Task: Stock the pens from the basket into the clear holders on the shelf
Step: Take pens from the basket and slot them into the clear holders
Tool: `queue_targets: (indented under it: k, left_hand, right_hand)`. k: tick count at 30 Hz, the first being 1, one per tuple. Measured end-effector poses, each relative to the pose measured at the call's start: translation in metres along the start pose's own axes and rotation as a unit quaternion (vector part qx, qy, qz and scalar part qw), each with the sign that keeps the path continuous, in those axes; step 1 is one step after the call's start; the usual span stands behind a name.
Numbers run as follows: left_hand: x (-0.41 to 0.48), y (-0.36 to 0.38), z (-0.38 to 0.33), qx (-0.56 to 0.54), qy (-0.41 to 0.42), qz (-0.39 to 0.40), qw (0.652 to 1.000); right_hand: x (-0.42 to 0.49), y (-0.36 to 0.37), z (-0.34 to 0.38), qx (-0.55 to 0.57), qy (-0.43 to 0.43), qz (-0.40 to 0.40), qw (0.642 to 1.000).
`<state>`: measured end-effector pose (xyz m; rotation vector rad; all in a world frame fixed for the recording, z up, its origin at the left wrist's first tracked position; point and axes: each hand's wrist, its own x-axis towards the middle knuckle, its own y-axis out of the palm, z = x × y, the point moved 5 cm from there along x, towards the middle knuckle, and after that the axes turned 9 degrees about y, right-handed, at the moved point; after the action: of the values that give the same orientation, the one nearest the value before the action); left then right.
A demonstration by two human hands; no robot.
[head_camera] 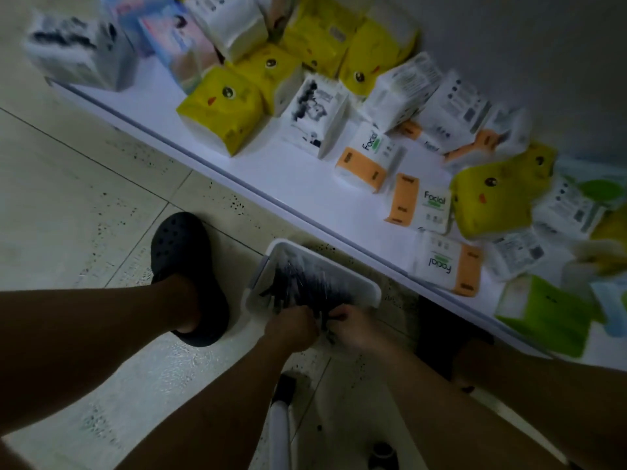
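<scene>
1. Two forearms (217, 401), bare, reaching down and forward, converging on the basket.
2. Left hand (291, 325): knuckles up, grip closed, fingers curled into the near end of the pile, apparently round a bunch of pens; blur hides the count.
3. Right hand (353, 329): just beside the left, grip likewise curled on pens. Neither hand is nearer.
4. Pens (305, 283): dark, heaped, directly ahead of both grips, long axes running roughly away from the person.
5. Basket (368, 288): white, on the floor, against the shelf foot.
6. Shoe (190, 276): black, left of basket.
7. Shelf (271, 178): white, carrying tissue packs (220, 110). Clear holders not in view; judged higher up.
</scene>
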<state>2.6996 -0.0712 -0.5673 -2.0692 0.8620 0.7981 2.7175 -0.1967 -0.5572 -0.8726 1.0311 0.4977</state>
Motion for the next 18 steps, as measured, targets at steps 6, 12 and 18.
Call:
queue_targets:
  k: [6, 12, 18]
  left_hand:
    - [0.012, 0.004, -0.004, 0.032, -0.020, 0.014, 0.999]
    - [0.005, -0.009, 0.012, -0.108, -0.053, -0.135, 0.983]
    - [-0.011, -0.024, 0.019, -0.275, -0.059, -0.173, 0.944]
  right_hand:
    - [0.027, 0.022, -0.011, 0.027, 0.039, 0.009, 0.999]
    - [0.032, 0.033, -0.013, 0.009, 0.053, 0.007, 0.999]
    - [0.028, 0.033, -0.008, 0.006, 0.028, -0.015, 0.999]
